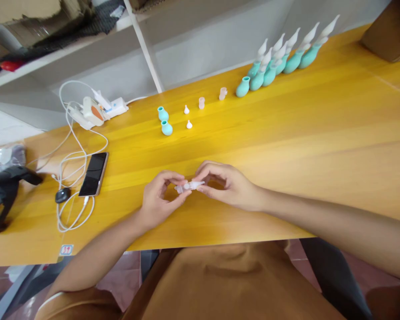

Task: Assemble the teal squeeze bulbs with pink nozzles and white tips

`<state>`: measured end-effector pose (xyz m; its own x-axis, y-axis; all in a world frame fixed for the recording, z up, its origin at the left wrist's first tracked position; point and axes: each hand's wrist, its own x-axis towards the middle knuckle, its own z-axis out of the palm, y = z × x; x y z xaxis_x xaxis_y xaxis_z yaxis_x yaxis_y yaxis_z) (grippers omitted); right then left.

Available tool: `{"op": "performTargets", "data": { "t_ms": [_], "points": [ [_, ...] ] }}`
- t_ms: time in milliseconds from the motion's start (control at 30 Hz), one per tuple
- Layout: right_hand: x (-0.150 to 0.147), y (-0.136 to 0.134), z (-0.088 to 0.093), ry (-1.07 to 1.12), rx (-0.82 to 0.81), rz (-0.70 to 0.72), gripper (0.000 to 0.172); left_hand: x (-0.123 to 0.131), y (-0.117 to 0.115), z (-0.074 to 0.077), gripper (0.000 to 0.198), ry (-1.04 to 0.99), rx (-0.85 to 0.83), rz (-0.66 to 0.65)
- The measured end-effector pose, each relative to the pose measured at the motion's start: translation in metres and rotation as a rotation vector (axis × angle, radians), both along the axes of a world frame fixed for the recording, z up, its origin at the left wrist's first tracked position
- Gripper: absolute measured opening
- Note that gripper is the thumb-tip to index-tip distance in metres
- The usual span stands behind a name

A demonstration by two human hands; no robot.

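Over the front of the table, my left hand [160,195] pinches a small translucent plastic connector [180,189] between thumb and fingers. My right hand [225,184] grips a pale pointed nozzle tip [196,185], its narrow end toward the right. The two parts touch end to end; whether they are fully joined I cannot tell. Beyond the hands stand two teal rubber bulbs [167,128], two small white cone-shaped pieces [189,125], and two loose translucent connectors [202,103]. Farther right is another open teal bulb [243,87] beside several bulbs fitted with pointed nozzles [292,62].
On the left lie a phone [94,174], tangled white cables [68,166] and a power strip [116,108] with plugs. A black device [6,191] sits at the left edge. Shelves [145,44] rise behind the table, and a brown box [390,33] stands at the back right.
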<state>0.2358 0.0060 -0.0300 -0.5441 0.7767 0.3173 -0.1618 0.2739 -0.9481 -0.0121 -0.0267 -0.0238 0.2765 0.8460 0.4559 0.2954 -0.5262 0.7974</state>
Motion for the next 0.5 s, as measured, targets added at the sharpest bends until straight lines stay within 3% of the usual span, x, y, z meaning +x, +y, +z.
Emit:
{"op": "performTargets", "data": {
  "t_ms": [167, 267, 367, 500],
  "points": [
    [0.0039, 0.0049, 0.006, -0.142, 0.049, -0.066, 0.023, 0.0016, 0.004, 0.0012, 0.042, 0.002, 0.061, -0.01],
    [0.0018, 0.0052, 0.0053, -0.238, 0.054, 0.009, 0.044, 0.0, 0.0044, -0.0017, 0.043, 0.052, 0.068, -0.019],
    [-0.0017, 0.0046, 0.0037, -0.224, 0.07, 0.06, 0.054, -0.0015, 0.0025, -0.0036, 0.043, 0.087, 0.076, -0.024],
    [-0.0027, 0.0049, 0.0024, -0.108, -0.112, 0.022, 0.061, -0.0055, 0.0005, 0.003, 0.042, 0.039, 0.01, -0.123]
  ]
}}
